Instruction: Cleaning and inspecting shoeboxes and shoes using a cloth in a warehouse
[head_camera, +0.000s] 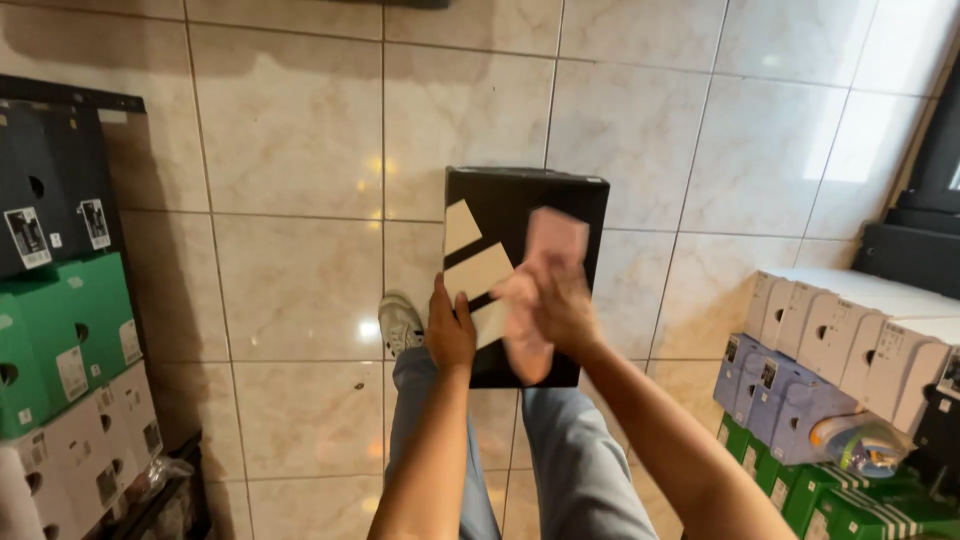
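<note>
While you stand over the glossy beige marble-patterned floor tiles (290, 290), note the stacked cardboard shoe boxes in black, green and white (70, 330) at the far left; they sit well apart from the work. Your left hand (450, 330) is clamped on the near left edge of the black rectangular cardboard shoe box with slanted cream stripes (500, 215), thumb on the lid, fingers hidden beneath; the box is held flat above your knees, over the floor and one pale sneaker (400, 322). Your right hand (555, 305) is closed on a soft pink cloth (550, 245), pressed against the lid at its middle; the cloth is motion-blurred, so its exact fold cannot be told. The step in hand appears to be wiping the lid; the next move likely calls for a steady left-hand grip and even pressure across the smooth matte card. At the right stand further rows of white, pale blue and green shoe boxes (850, 340), rigid, square-edged, with a translucent plastic bottle (860, 445) lying on them.
</note>
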